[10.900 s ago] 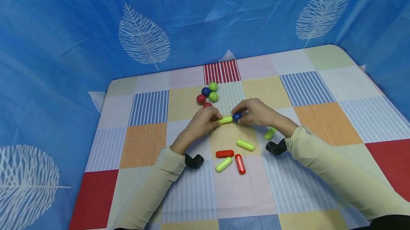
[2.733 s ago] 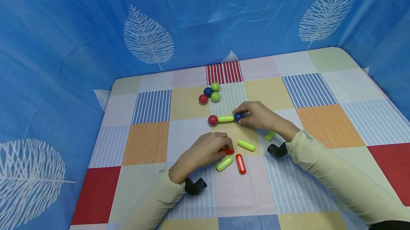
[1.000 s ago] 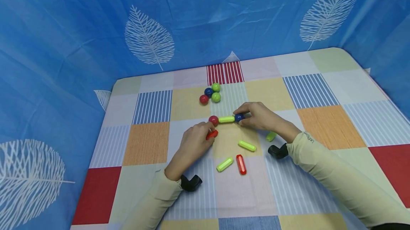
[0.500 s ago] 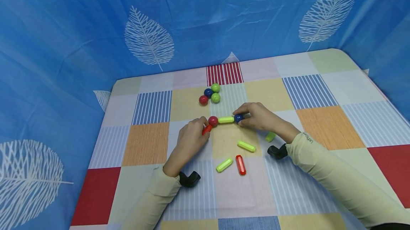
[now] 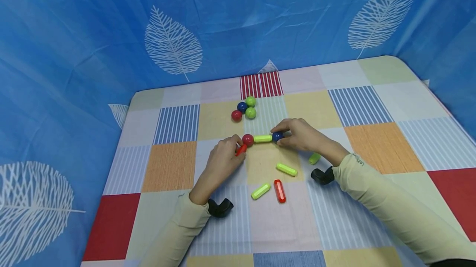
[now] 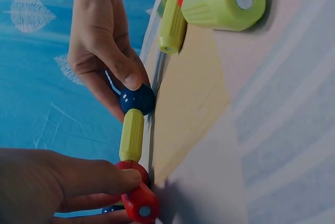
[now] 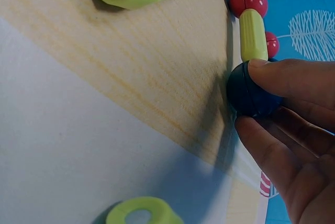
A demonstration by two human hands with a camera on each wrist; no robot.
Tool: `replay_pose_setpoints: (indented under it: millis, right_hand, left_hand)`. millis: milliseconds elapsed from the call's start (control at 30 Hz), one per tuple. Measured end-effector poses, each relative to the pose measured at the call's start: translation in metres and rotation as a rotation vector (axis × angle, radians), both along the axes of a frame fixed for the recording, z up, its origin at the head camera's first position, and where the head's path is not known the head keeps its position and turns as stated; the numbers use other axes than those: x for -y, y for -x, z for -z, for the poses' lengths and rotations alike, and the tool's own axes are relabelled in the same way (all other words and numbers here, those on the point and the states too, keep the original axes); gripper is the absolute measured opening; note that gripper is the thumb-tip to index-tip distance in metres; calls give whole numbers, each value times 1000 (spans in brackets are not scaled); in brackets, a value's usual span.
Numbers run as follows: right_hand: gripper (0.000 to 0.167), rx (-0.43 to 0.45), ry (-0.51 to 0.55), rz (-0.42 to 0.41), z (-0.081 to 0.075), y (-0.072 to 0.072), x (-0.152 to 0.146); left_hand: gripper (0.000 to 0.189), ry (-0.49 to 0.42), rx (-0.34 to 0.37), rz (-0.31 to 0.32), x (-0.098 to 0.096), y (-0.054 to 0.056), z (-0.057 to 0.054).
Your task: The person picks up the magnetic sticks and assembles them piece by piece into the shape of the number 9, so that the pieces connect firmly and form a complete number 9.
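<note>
My left hand [image 5: 222, 156] pinches a red magnetic rod [image 5: 241, 150], whose upper end meets a red ball [image 5: 248, 139]. From that ball a lime-green rod [image 5: 262, 138] runs right to a blue ball [image 5: 277, 136]. My right hand [image 5: 297, 134] holds the blue ball between thumb and fingers, as the right wrist view shows with the dark blue ball [image 7: 252, 90] near the cloth. In the left wrist view, a round metal tip shows on the free end of the red rod [image 6: 142, 203].
Behind the chain lie a red ball [image 5: 236, 115], a blue ball [image 5: 242, 107] and two green balls [image 5: 251, 113]. Nearer the front are a red rod [image 5: 279, 191] and lime-green rods [image 5: 260, 191], [image 5: 286, 170]. Another green rod [image 5: 314, 158] lies under my right forearm.
Earlier my left hand let go of the chain, now with a red ball on its left end, and picked up a red rod. That rod has moved up to the red ball. My right hand stays put.
</note>
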State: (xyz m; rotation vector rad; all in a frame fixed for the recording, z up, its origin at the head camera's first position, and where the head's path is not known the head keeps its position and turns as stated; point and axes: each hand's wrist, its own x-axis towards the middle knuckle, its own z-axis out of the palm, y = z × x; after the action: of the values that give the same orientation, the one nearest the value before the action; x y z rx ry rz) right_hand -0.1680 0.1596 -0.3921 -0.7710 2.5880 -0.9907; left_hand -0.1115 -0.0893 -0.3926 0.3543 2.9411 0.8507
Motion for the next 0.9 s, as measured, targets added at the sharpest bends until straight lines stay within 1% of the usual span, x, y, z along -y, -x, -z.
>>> replay_pose_setpoints:
  millis: [300, 533, 600, 733, 900]
  right_hand:
    - [35, 1, 9, 6, 0, -1, 0]
    - [35, -1, 19, 9, 0, -2, 0]
    - [35, 0, 17, 8, 0, -2, 1]
    - [35, 7, 14, 8, -1, -3, 1]
    - [35, 4, 11, 6, 0, -3, 0]
  left_hand:
    - [24, -62, 1, 0, -2, 0, -2]
    - [26, -37, -11, -20, -7, -2, -2]
    - [29, -46, -9, -21, -8, -3, -2]
    - [37, -89, 9, 13, -7, -7, -2]
    - [43, -160, 78, 57, -1, -11, -5]
